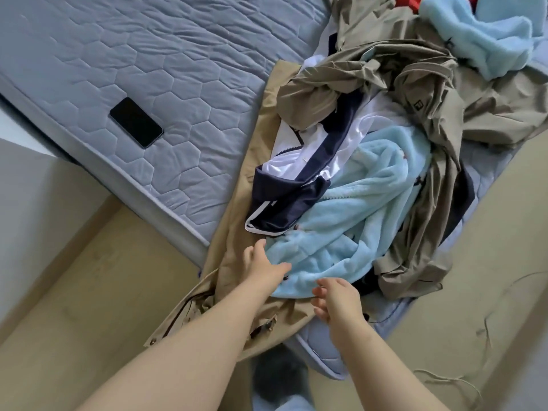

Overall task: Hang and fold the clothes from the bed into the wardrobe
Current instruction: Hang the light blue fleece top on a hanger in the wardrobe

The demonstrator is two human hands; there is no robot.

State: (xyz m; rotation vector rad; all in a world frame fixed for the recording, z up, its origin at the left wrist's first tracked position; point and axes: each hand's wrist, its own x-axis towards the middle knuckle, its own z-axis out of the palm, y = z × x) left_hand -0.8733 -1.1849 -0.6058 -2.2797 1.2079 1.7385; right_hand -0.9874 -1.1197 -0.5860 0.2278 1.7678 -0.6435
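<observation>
Your left hand (265,266) rests open on the near edge of the pale blue fleece garment (355,221) at the corner of the grey quilted mattress (148,69); your right hand (336,301) hovers loosely curled, seemingly empty (its fingertips read poorly); pinch that edge with both, then lift clear of the tan cotton coat (231,232).

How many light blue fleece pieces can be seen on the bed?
2. One fleece lies at the near end of the heap; the other fleece lies at its far right end. More may be hidden beneath the khaki clothes.
</observation>
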